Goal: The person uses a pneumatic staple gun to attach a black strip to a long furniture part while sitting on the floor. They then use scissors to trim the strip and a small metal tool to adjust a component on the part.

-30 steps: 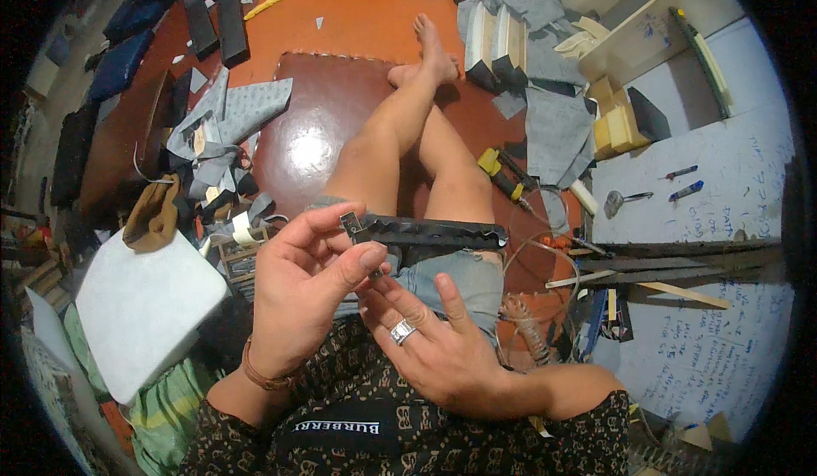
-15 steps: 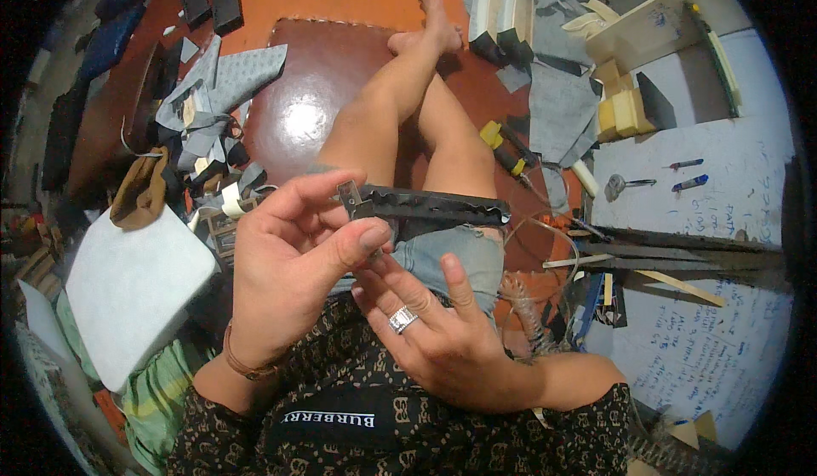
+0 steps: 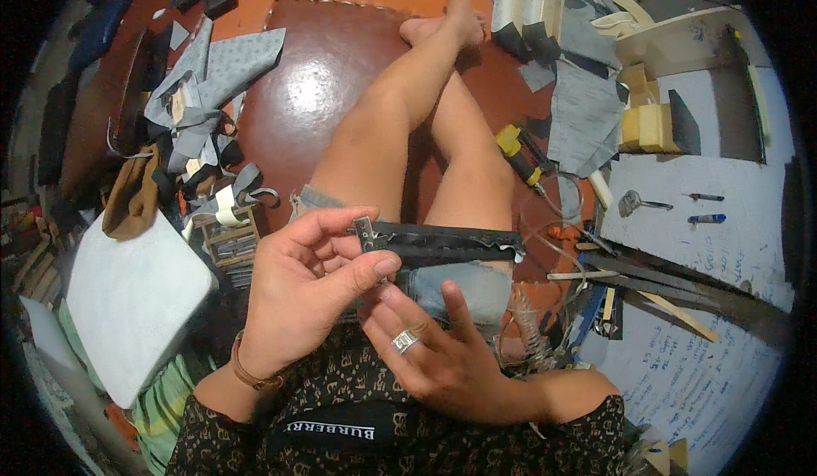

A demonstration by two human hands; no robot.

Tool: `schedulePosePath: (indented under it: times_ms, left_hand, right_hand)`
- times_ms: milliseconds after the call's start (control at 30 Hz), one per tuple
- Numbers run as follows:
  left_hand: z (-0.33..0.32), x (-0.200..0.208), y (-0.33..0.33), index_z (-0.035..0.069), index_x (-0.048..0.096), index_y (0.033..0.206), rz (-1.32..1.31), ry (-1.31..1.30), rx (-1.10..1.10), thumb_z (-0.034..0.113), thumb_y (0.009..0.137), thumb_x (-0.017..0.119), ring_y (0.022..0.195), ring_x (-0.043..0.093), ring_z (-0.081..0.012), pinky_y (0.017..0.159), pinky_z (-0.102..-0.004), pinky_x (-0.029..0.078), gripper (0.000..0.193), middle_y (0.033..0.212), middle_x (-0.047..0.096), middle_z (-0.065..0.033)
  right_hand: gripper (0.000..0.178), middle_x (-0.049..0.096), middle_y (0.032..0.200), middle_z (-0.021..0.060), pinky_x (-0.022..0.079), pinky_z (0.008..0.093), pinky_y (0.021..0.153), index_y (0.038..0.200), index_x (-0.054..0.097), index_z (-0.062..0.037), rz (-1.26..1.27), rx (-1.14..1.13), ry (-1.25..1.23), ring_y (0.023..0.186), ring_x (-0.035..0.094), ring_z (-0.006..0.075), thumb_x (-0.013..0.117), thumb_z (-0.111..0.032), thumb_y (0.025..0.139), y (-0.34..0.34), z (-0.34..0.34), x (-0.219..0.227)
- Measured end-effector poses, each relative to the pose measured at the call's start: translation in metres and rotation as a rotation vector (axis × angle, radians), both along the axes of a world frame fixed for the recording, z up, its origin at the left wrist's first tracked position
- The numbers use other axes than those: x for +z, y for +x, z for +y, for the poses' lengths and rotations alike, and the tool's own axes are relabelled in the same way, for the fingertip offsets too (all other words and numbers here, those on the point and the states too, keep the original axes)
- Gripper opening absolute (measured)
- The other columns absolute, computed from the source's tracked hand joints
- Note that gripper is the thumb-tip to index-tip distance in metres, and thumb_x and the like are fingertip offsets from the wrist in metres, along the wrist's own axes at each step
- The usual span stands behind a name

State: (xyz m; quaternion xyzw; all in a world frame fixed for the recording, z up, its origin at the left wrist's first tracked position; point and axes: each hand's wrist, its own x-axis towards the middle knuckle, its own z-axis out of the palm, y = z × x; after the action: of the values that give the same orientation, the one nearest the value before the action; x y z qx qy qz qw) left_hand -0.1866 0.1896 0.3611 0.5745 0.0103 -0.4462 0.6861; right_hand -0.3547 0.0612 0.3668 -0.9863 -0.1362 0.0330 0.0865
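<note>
My left hand (image 3: 311,284) pinches the left end of a long, narrow black piece (image 3: 459,244) between thumb and fingers. The piece looks wrapped in black material with a ragged, wrinkled seam along its length, and it lies crosswise above my lap. A small metal plate with holes (image 3: 365,232) stands at its gripped end, beside my left fingertips. Just below my left thumb is my right hand (image 3: 438,352), with a ring on one finger and the little finger raised. Its other fingertips close together against the left hand; whatever lies between them is hidden.
Grey fabric scraps (image 3: 242,63) and a white padded panel (image 3: 136,297) lie to the left. On the right are a yellow-and-black tool (image 3: 519,154) with a cable, yellow foam blocks (image 3: 651,127), pens (image 3: 706,218) and dark strips (image 3: 681,276) on a white written-on board (image 3: 647,178).
The view has shifted a little, and the black piece with both hands now sits slightly lower in it. Both hands keep nearly the same grip and pose.
</note>
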Motion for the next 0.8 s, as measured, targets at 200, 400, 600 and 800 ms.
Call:
schedulePosePath:
  times_ms: [200, 400, 600, 800]
  left_hand:
    - [-0.023, -0.025, 0.024, -0.005, 0.062, 0.131, 0.086, 0.066, -0.021, 0.002, 0.094, 0.077, 0.078, 0.07, -0.0084, 0.068, -0.0209, 0.056, 0.04, 0.09, 0.074, -0.0062]
    - [-0.038, -0.042, 0.039, -0.005, 0.063, 0.129, 0.137, 0.101, -0.032, 0.003, 0.094, 0.077, 0.076, 0.069, -0.0068, 0.067, -0.0199, 0.055, 0.038, 0.088, 0.074, -0.0056]
    - [-0.045, -0.047, 0.043, -0.005, 0.064, 0.128, 0.133, 0.105, -0.032, 0.002, 0.094, 0.077, 0.077, 0.069, -0.0064, 0.067, -0.02, 0.055, 0.037, 0.09, 0.075, -0.0068]
    - [-0.048, -0.046, 0.041, -0.006, 0.064, 0.127, 0.101, 0.098, -0.028, 0.001, 0.093, 0.077, 0.079, 0.069, -0.0072, 0.069, -0.0212, 0.056, 0.037, 0.09, 0.075, -0.0077]
  right_hand:
    - [0.044, 0.056, 0.15, 0.0151, 0.015, 0.0659, 0.124, 0.13, 0.069, -0.0071, 0.165, 0.004, 0.006, 0.155, 0.034, 0.025, 0.054, -0.026, 0.093, 0.027, -0.019, -0.013]
    - [0.047, 0.048, 0.156, 0.0194, 0.017, 0.0675, 0.123, 0.137, 0.062, -0.0032, 0.193, 0.034, 0.074, 0.155, 0.032, 0.0277, 0.051, -0.024, 0.096, 0.035, -0.036, -0.029]
    - [0.048, 0.044, 0.157, 0.0215, 0.018, 0.0686, 0.123, 0.137, 0.059, -0.0006, 0.224, 0.03, 0.136, 0.156, 0.028, 0.0287, 0.05, -0.022, 0.096, 0.041, -0.046, -0.03]
    - [0.046, 0.044, 0.158, 0.0213, 0.017, 0.0691, 0.123, 0.136, 0.061, -0.0014, 0.227, 0.007, 0.142, 0.157, 0.027, 0.0285, 0.05, -0.021, 0.096, 0.042, -0.046, -0.03]
